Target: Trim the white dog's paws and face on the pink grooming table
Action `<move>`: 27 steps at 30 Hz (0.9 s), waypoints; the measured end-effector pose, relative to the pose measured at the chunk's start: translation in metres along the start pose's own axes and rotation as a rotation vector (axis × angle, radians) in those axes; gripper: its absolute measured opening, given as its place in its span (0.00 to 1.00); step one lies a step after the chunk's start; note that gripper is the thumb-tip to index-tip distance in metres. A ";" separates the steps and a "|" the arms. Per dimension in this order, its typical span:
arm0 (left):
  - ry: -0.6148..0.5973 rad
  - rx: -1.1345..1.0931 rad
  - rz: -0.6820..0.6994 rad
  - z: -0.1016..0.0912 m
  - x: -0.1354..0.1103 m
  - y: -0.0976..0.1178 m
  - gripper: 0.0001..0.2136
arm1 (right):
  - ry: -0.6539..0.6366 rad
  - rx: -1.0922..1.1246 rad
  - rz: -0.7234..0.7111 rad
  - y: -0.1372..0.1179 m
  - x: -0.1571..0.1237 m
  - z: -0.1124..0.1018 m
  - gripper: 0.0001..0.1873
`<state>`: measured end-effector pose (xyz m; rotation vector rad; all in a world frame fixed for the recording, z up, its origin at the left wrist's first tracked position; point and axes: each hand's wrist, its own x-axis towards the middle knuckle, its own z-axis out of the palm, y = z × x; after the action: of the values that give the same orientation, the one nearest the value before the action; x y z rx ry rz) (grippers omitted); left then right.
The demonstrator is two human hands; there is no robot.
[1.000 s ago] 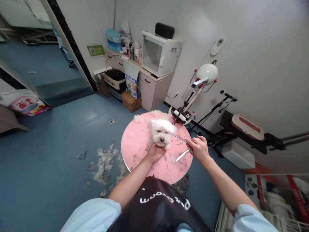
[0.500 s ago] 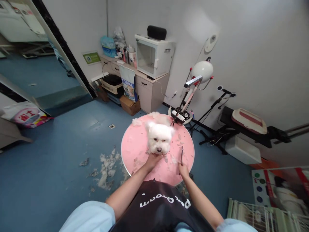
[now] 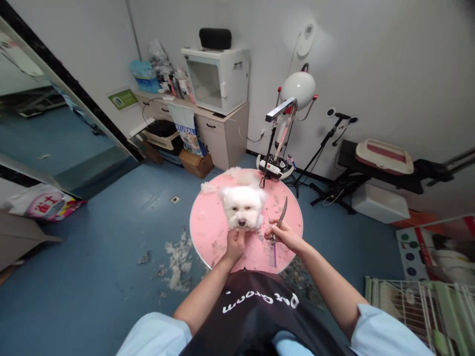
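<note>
A fluffy white dog (image 3: 243, 205) is on the round pink grooming table (image 3: 202, 232), its head facing me. Under its chin, my left hand (image 3: 236, 244) is closed on the fur there; the fingertips are partly hidden. My right hand (image 3: 281, 234) grips a pair of curved scissors (image 3: 283, 212) by the handles, to the right of the dog's head and apart from it. The blades point up and away from me. Below that hand a comb with a purple spine (image 3: 275, 257) lies on the table. Clumps of cut white fur (image 3: 208, 187) lie at the table's far edge.
Behind the table stand a white dryer (image 3: 298, 90) on a stand and a thin tripod (image 3: 326, 143). Fur clippings (image 3: 178, 262) litter the blue floor at left. A cabinet (image 3: 237, 133) carries a white box with a glass door (image 3: 206, 81). A wire rack (image 3: 411, 306) is at lower right.
My right hand has risen with the scissors, now turned differently, and the comb shows below it. My left hand has closed up under the dog's chin. The camera view has shifted.
</note>
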<state>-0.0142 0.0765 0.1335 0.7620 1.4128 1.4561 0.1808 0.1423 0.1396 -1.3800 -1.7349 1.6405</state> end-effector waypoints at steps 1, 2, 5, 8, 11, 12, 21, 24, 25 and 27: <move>0.016 0.016 0.011 0.000 0.000 0.000 0.17 | -0.058 0.020 -0.046 -0.006 -0.004 0.002 0.24; 0.030 0.029 0.018 -0.001 0.001 0.000 0.16 | -0.100 0.002 -0.094 -0.012 -0.007 0.003 0.29; 0.044 0.061 0.018 -0.002 0.001 -0.002 0.15 | -0.064 -0.327 -0.226 -0.027 -0.013 0.003 0.31; 0.038 0.092 0.069 -0.003 0.003 -0.005 0.14 | 0.070 -0.802 -0.336 -0.036 -0.013 0.000 0.24; 0.028 0.112 0.154 -0.003 0.004 -0.008 0.15 | 0.121 -1.101 -0.355 -0.042 -0.011 -0.005 0.21; 0.028 0.114 0.167 -0.003 0.005 -0.009 0.15 | 0.115 -1.156 -0.352 -0.044 -0.010 -0.007 0.20; 0.028 0.085 0.149 -0.004 0.003 -0.010 0.13 | 0.058 -1.259 -0.338 -0.046 -0.004 -0.010 0.22; 0.037 0.070 0.183 -0.004 0.004 -0.007 0.12 | 0.062 -1.236 -0.314 -0.043 -0.003 -0.009 0.23; 0.036 0.074 0.200 -0.004 0.005 -0.007 0.12 | 0.062 -1.225 -0.307 -0.042 -0.003 -0.008 0.23; 0.031 0.094 0.230 -0.005 0.008 -0.006 0.13 | 0.067 -1.188 -0.295 -0.040 -0.004 -0.008 0.24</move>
<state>-0.0202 0.0810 0.1260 0.9916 1.4632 1.5901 0.1735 0.1504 0.1795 -1.4017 -2.8359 0.2905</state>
